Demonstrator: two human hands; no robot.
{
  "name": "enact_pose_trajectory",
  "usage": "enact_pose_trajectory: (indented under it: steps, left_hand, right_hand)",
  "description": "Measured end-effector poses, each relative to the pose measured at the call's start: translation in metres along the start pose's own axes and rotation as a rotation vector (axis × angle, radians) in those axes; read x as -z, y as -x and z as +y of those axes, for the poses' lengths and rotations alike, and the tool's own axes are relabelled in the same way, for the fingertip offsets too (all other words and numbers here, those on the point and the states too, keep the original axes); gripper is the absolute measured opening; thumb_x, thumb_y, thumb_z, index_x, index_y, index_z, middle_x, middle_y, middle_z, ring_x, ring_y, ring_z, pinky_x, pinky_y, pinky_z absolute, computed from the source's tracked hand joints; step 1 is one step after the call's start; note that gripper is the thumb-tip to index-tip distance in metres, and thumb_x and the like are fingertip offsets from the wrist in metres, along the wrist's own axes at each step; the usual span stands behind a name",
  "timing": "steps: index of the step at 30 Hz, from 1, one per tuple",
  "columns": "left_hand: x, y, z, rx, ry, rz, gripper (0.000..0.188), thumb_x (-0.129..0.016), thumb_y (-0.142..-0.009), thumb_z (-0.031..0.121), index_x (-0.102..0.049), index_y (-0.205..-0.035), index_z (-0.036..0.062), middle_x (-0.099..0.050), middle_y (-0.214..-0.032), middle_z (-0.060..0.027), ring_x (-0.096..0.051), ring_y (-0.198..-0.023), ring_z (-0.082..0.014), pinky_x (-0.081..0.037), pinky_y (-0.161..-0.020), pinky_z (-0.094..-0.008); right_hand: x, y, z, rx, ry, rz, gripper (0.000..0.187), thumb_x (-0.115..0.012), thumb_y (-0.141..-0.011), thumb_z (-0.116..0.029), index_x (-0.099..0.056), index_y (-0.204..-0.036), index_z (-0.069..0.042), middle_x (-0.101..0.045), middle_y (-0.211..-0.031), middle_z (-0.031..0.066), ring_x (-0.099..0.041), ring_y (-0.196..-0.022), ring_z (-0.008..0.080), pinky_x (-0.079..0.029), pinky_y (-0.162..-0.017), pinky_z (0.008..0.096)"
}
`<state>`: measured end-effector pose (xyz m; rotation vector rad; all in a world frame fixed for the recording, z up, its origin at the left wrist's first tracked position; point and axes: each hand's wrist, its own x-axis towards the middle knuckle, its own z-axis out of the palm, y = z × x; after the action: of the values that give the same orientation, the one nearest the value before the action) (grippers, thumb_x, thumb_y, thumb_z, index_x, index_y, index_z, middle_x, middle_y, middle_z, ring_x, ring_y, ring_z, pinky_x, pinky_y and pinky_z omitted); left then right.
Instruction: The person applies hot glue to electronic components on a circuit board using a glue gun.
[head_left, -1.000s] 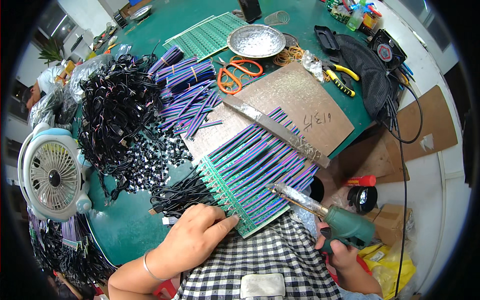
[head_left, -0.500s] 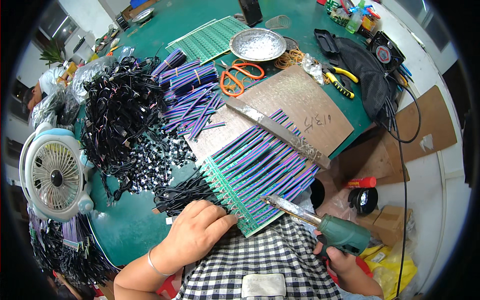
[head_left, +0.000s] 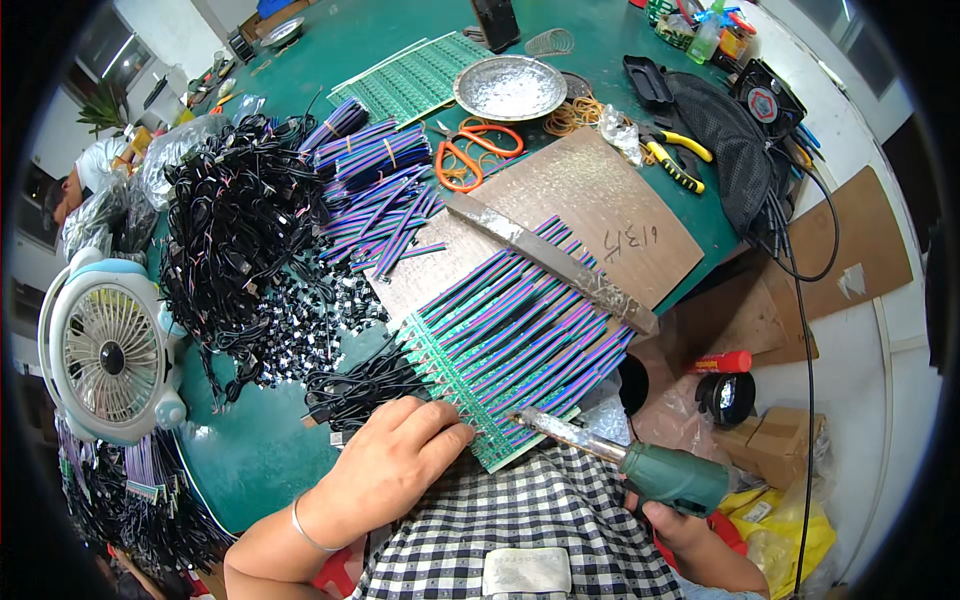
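A: What has moved since the earlier frame?
B: The green soldering gun [head_left: 672, 478], its tip swung down and to the left across the circuit board [head_left: 452, 382], nearer the person's left hand [head_left: 392, 462]. That hand keeps its place.

A: And from the left?
B: A white-and-blue fan [head_left: 105, 345] stands beside a tangled heap of black cables [head_left: 235, 215]. Small connectors [head_left: 305, 340] spill below the heap over the green tabletop [head_left: 260, 475], and a looser bunch of black leads [head_left: 362, 385] lies next to the knuckles.

A: How are the left fingers?
B: Curled and close together, the thumb pressed near the index finger at the board's lower left edge. Whether they pinch a wire, one cannot tell.

A: Where is the board itself?
B: At center, tilted, its lower end over the checked cloth [head_left: 470, 545] on the person's lap, its upper part on a brown panel [head_left: 640, 215]. Striped ribbon wires [head_left: 520, 325] lie across it in rows, a worn metal bar [head_left: 560, 265] resting over their far ends. Orange-handled scissors [head_left: 462, 165] lie beyond.

A: And at right?
B: The right hand [head_left: 672, 522] is closed around the gun's grip, thumb in view, the other fingers mostly hidden. The tip hovers at the wires' near ends; contact cannot be made out. Yellow-handled pliers [head_left: 675, 168] lie farther back.
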<state>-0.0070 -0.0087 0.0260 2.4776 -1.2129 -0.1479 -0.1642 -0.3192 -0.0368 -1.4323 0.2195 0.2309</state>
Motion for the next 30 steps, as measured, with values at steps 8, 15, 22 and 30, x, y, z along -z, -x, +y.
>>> enact_pose_trajectory:
  steps: [8,15,22,30]
  left_hand:
    - [0.000,0.001,-0.005,-0.070,0.004,-0.024,0.032,-0.059,-0.077,0.012,-0.065,-0.108,0.0063,-0.058,-0.094,-0.0055,-0.057,-0.084,-0.0214,-0.049,-0.076,-0.0338]
    - [0.001,-0.002,-0.007,-0.103,0.002,-0.036,0.031,-0.059,-0.077,0.012,-0.066,-0.107,0.0089,-0.057,-0.091,-0.0042,-0.056,-0.083,-0.0209,-0.049,-0.075,-0.0336]
    - [0.003,-0.004,-0.004,-0.108,-0.015,-0.054,0.030,-0.060,-0.076,0.011,-0.066,-0.106,0.0092,-0.055,-0.089,-0.0034,-0.056,-0.083,-0.0203,-0.048,-0.076,-0.0329]
    - [0.004,-0.004,-0.005,-0.115,-0.016,-0.062,0.029,-0.060,-0.076,0.011,-0.065,-0.105,0.0080,-0.055,-0.088,-0.0039,-0.056,-0.082,-0.0204,-0.048,-0.076,-0.0330]
  right_hand:
    - [-0.001,0.004,-0.001,-0.003,0.026,0.018,0.033,-0.072,-0.078,-0.010,-0.063,-0.108,0.001,-0.066,-0.098,0.0076,-0.064,-0.086,0.0171,-0.050,-0.079,0.0306]
    - [-0.010,-0.001,-0.017,0.064,0.072,0.001,0.032,-0.072,-0.077,-0.009,-0.064,-0.106,0.001,-0.067,-0.098,0.0094,-0.065,-0.086,0.0191,-0.050,-0.078,0.0305]
    - [-0.008,0.000,-0.012,0.117,0.204,0.006,0.034,-0.073,-0.077,-0.010,-0.064,-0.107,0.001,-0.067,-0.098,0.0098,-0.065,-0.086,0.0183,-0.051,-0.078,0.0308]
    - [-0.007,-0.004,-0.015,0.177,0.332,-0.043,0.030,-0.072,-0.077,-0.013,-0.066,-0.102,0.001,-0.068,-0.097,0.0125,-0.067,-0.084,0.0229,-0.052,-0.077,0.0335]
